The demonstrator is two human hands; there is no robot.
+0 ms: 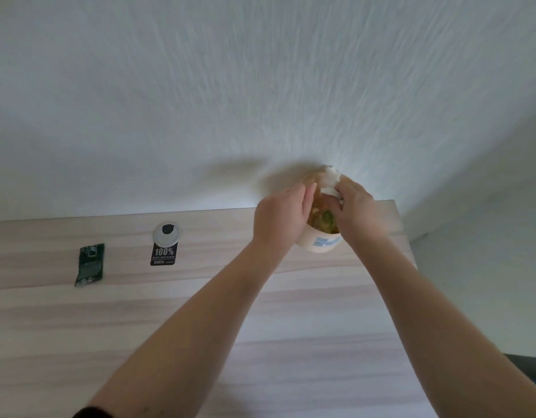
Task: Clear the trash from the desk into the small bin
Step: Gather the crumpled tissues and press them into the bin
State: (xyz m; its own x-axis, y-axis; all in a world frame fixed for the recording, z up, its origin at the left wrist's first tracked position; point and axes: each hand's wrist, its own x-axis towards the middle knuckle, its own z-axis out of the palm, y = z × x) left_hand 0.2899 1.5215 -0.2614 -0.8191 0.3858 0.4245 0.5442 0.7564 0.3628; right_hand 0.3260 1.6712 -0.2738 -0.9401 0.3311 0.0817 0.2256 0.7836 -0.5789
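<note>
A small cream bin [321,244] with a blue label stands at the desk's back right, near the wall. Green and yellowish trash shows inside it. My left hand [280,217] grips the bin's left rim. My right hand [355,206] is over the bin's opening, closed on a crumpled white tissue [331,181] that sticks up above the rim. A dark green wrapper [90,263] lies flat on the desk at the left. A black packet [164,254] printed "100%" lies to its right.
The light wood desk [200,312] runs up to a white textured wall [260,86]. A round grey cable grommet [166,233] sits in the desk just behind the black packet. The desk's right edge is close to the bin.
</note>
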